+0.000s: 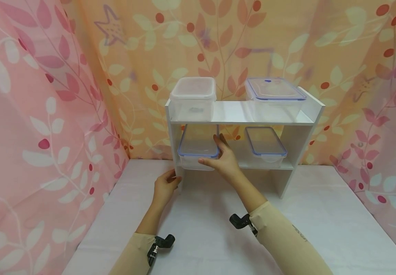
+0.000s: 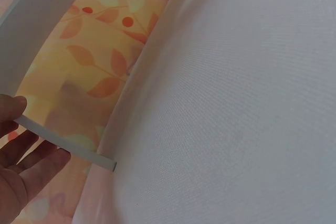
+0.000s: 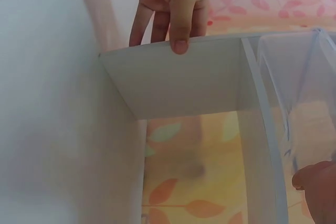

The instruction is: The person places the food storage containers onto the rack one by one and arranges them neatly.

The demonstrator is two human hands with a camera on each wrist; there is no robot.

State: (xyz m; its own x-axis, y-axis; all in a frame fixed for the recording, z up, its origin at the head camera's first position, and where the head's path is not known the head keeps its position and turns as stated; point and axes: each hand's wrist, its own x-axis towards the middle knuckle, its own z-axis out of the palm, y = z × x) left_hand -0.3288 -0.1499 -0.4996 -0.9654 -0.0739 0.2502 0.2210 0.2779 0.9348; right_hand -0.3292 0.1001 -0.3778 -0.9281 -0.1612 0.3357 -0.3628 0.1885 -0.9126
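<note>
A white two-tier shelf stands on the table. My left hand pinches the lower front edge of its left side panel, thumb on the inner face and fingers outside, as the right wrist view shows. At the front right corner of a clear plastic container with a blue-rimmed lid, on the lower tier's left, is my right hand. Its thumb lies against the front and its extended fingers reach along the right side. The right wrist view catches just the thumb against the clear plastic.
Another blue-rimmed container sits on the lower tier's right. Above stand a white-lidded container at left and a larger blue-rimmed one at right. A white cloth covers the table; patterned curtains hang behind and at both sides.
</note>
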